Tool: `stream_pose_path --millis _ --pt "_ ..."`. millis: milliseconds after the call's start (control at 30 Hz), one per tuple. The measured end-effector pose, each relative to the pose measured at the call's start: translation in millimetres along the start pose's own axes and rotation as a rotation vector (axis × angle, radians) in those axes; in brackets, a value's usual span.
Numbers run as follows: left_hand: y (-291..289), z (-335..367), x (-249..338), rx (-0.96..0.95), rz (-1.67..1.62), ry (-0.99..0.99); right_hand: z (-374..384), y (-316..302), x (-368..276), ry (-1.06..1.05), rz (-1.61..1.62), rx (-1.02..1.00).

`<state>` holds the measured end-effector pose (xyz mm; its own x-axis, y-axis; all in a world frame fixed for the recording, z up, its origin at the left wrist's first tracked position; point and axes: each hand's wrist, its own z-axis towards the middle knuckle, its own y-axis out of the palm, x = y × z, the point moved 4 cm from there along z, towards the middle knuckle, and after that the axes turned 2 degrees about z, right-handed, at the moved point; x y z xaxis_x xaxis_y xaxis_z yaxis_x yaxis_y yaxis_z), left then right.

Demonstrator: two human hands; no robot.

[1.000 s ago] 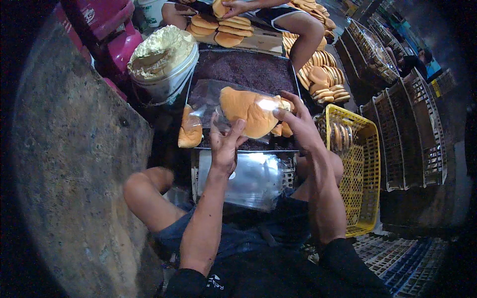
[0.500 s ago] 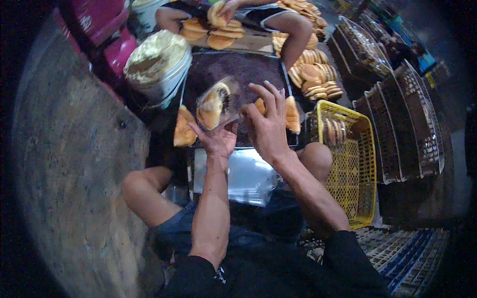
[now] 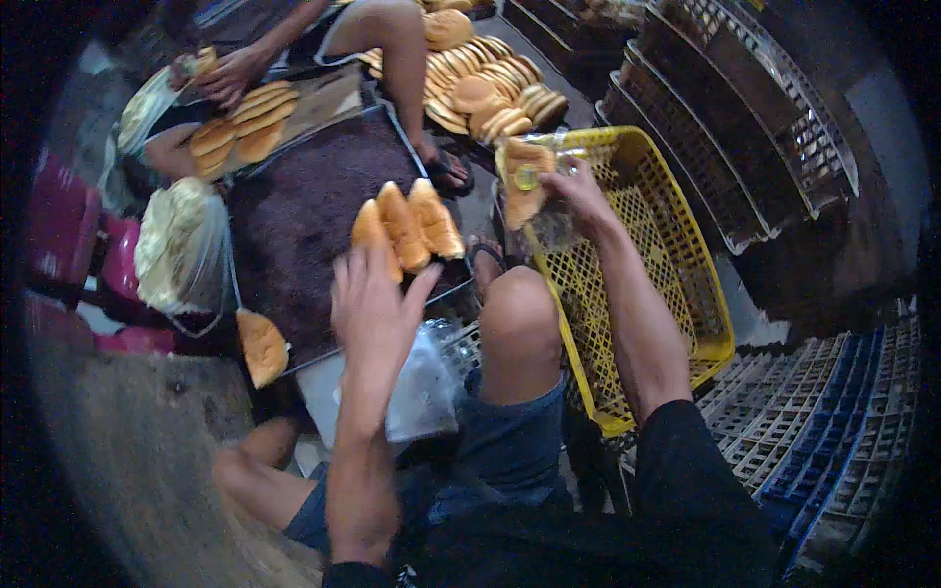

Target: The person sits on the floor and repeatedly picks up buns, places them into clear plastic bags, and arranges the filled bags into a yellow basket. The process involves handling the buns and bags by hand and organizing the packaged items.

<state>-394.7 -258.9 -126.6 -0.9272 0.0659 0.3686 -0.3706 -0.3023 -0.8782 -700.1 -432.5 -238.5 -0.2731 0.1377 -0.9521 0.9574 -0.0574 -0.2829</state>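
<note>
Bagged bun: golden-brown, soft-looking crust, tapered shape, clear glossy film with a small yellow-green round mark; located at the far left corner of the yellow crate. Right hand closed, gripping the bagged bun by its right side. Crate is moulded lattice, open-topped. Left hand open, fingers spread, motion-blurred, left of the crate, over the lower end of three buns, elongated, smooth and lightly shiny; contact with the nearest one cannot be told. Further left of the crate: flat tray covered with dark, granular filling, and a half-moon bun. Nearer the wearer, left of the crate: stack of thin, slick plastic bags. Beyond the crate, to its upper left: rows of flattened round buns. Compared with half a second ago: the left hand then supported a film-wrapped bun, the right hand was spread and bun-free; the crate now sits nearer mid-view.
</note>
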Motion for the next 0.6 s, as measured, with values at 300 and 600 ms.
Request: stream_pose_path --millis 300,600 --pt "69.2 -161.3 -136.4 -1.072 0.216 -0.426 57.4 -83.0 62.9 0.155 -0.995 0.258" --pt "48.7 -165.0 -128.8 -0.761 -0.443 -0.629 3.5 33.4 -63.9 -0.248 -0.353 -0.406"
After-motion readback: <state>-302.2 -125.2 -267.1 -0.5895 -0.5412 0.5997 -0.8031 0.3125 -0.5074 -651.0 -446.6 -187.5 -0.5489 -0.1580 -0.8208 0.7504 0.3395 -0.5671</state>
